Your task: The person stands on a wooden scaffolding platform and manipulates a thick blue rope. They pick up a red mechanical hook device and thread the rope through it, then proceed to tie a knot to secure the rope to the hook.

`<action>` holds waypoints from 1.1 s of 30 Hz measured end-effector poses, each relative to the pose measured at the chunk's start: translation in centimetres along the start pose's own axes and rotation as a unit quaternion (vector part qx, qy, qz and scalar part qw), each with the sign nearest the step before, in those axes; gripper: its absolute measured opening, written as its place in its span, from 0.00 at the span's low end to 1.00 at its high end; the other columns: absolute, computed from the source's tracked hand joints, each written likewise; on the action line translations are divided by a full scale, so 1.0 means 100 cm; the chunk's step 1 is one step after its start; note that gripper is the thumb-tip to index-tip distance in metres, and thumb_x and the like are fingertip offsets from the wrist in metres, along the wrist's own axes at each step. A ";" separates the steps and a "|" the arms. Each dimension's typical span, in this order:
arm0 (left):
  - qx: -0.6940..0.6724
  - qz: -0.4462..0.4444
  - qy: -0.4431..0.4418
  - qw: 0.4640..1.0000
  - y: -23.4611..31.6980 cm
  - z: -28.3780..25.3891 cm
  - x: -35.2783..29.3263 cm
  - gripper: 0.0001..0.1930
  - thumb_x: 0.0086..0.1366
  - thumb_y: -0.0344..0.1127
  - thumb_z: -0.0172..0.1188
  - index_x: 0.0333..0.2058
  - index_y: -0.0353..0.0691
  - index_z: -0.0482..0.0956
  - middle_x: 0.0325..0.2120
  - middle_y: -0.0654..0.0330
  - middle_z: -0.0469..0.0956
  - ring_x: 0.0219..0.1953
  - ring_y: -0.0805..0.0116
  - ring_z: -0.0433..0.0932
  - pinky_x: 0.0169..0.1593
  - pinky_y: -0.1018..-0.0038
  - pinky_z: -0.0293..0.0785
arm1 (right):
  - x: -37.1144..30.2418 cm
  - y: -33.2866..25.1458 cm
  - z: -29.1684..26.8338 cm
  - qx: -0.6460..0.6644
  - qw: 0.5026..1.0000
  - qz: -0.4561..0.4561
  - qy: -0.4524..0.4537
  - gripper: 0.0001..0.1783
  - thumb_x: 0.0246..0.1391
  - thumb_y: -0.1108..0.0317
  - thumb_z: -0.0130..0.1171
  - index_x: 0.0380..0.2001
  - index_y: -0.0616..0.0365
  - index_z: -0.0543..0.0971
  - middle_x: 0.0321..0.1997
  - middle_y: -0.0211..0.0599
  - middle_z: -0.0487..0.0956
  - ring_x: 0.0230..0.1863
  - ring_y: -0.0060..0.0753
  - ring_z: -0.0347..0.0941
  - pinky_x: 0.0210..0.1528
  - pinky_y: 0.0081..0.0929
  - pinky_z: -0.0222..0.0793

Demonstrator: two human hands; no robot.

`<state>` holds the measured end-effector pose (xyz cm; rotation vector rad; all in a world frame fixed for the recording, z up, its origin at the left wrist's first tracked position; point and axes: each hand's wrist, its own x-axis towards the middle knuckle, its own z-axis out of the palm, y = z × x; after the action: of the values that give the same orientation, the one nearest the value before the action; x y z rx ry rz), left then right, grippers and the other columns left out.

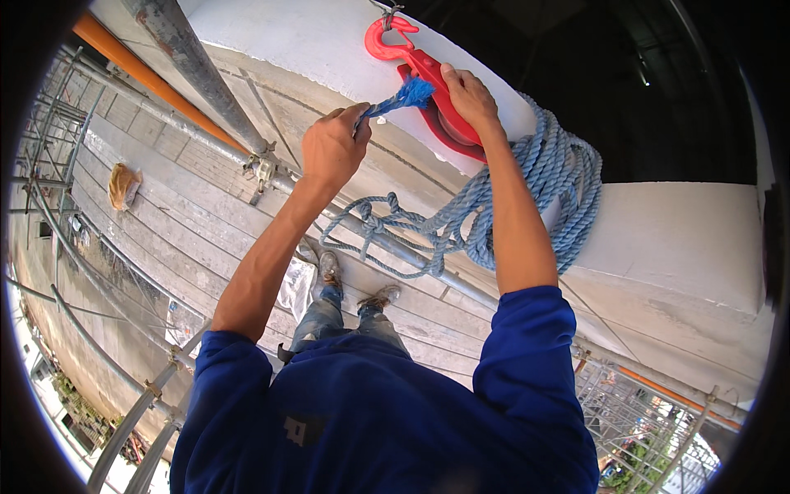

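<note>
A red pulley block [448,115] with a red hook [385,39] at its far end lies on the white ledge. My right hand [472,100] grips the block's side plate, thumb and fingers closed over its edge. In my left hand [333,144] is a blue rope end [403,97], its frayed tip pointing at the pulley block's side. I cannot tell whether the tip touches the block. Beside my right forearm, a thick coil of blue-grey rope [568,177] hangs over the ledge, with loose knotted loops [383,226] trailing left.
The white ledge [658,239] runs along the far side, with a dark opening [658,99] beyond it. Scaffold pipes [202,74] and an orange pipe [148,70] pass at left. Below are walkway planks [181,222] holding a crumpled yellowish bag [123,186].
</note>
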<state>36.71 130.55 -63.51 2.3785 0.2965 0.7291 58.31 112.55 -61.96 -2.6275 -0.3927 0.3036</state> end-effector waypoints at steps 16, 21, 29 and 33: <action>-0.091 0.106 -0.111 0.984 0.000 -0.021 0.059 0.15 0.66 0.36 0.67 0.51 0.42 0.84 0.32 0.53 0.85 0.26 0.62 0.82 0.34 0.68 0.78 | -0.015 -0.027 0.012 -0.118 0.989 -0.087 -0.015 0.60 0.37 0.41 0.69 0.71 0.59 0.60 0.72 0.54 0.65 0.73 0.58 0.59 0.72 0.66 0.48; -0.134 -0.059 -0.176 0.973 -0.018 0.024 0.042 0.21 0.64 0.41 0.70 0.52 0.37 0.83 0.30 0.50 0.85 0.28 0.65 0.80 0.38 0.69 0.78 | -0.010 -0.021 -0.006 -0.005 0.993 -0.088 -0.075 0.66 0.32 0.36 0.68 0.73 0.55 0.57 0.74 0.55 0.60 0.75 0.59 0.55 0.74 0.66 0.44; -0.250 -0.146 -0.181 0.940 -0.005 0.000 0.047 0.26 0.59 0.45 0.75 0.53 0.37 0.83 0.28 0.59 0.82 0.27 0.76 0.74 0.34 0.76 0.72 | -0.012 -0.019 -0.003 -0.076 0.975 -0.183 -0.096 0.75 0.18 0.26 0.75 0.76 0.22 0.53 0.81 0.51 0.45 0.80 0.59 0.41 0.74 0.76 0.34; -0.351 -0.134 -0.146 0.915 0.003 -0.018 0.071 0.26 0.61 0.47 0.73 0.55 0.42 0.84 0.29 0.67 0.82 0.25 0.82 0.68 0.29 0.80 0.67 | -0.010 -0.010 -0.002 -0.015 0.969 -0.232 -0.080 0.66 0.14 0.22 0.76 0.68 0.12 0.66 0.82 0.46 0.43 0.81 0.57 0.42 0.73 0.82 0.32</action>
<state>41.52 133.85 -59.16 1.6784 0.1836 0.2700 57.18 112.98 -61.15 -2.4503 -1.0502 0.3510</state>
